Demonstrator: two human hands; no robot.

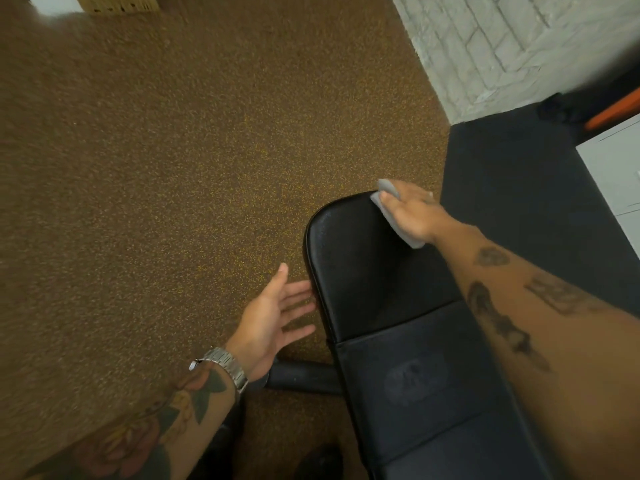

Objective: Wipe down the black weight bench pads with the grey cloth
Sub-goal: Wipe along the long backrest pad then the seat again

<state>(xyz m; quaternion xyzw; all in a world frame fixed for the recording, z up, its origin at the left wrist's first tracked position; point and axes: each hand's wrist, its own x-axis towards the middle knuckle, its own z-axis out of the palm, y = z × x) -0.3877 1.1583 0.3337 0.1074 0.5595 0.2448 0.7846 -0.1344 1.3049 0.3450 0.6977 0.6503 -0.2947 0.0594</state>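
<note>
The black weight bench pad [374,271] runs from the lower right up to a rounded far end at centre right. A seam splits it from a nearer pad [415,393] with a faint logo. My right hand [414,213] presses the grey cloth [398,220] flat on the far right corner of the upper pad. My left hand [277,317] hovers palm-up, fingers spread, just left of the pad's edge, holding nothing. A metal watch sits on that wrist.
Brown speckled rubber floor [173,168] fills the left and centre. A black bench foot bar [304,374] sticks out under the pad. Dark mat [512,174], a white brick wall [502,46] and a white box [616,168] lie at the right.
</note>
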